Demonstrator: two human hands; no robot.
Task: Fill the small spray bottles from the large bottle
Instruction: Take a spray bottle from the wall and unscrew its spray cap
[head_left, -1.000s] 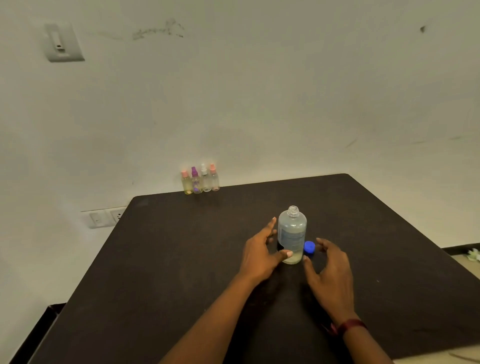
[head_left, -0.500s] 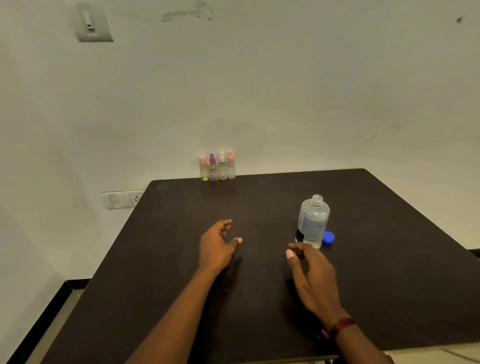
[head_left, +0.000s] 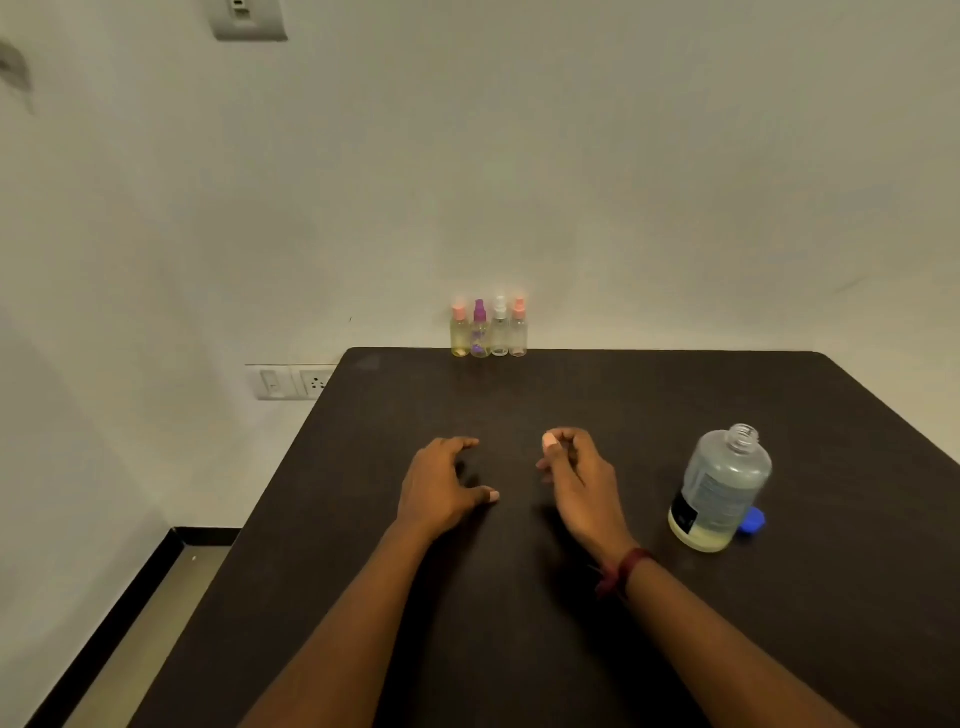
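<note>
A person's left hand (head_left: 441, 483) sits low over the dark, matt tabletop (head_left: 332, 597) at centre frame, fingers loosely bent and holding nothing. Above it, at the tabletop's far edge against the wall, four small clear plastic spray bottles (head_left: 488, 330) stand side by side, well apart from both hands. Their long axes are upright, their pink, purple and white spray heads point up and are still fitted. The right hand (head_left: 576, 473), a dark red band (head_left: 626, 569) at its wrist, is also loosely curled and holds nothing. At right stands the large translucent plastic bottle (head_left: 719, 488), upright, its open neck pointing up. Its round blue cap (head_left: 753, 521) lies just beside the base. With the neck uncapped, a stray brush from the right forearm would likely tip it and spill the liquid. Pouring into such narrow necks also risks overflow.
</note>
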